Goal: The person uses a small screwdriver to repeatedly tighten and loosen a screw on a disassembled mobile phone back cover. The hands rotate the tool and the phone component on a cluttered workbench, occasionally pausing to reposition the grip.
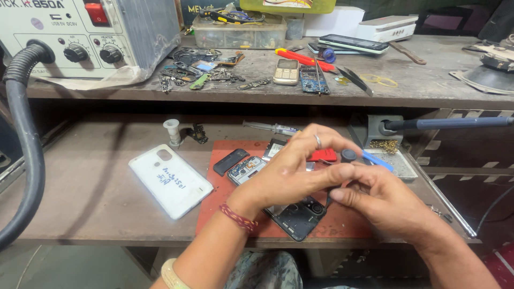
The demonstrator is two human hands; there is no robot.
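Left hand (292, 171) and right hand (380, 200) meet fingertip-to-fingertip over the red mat (342, 222), seemingly pinching something tiny

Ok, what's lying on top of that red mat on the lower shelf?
On the red mat lie an opened black phone frame, a small dark phone, a circuit board and a red tool. The left hand and right hand cover the middle, so anything beneath them is hidden.

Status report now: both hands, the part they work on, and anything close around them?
Left hand and right hand pinch a small dark part together. Opened phone frame beneath, on red mat. White back cover lies left.
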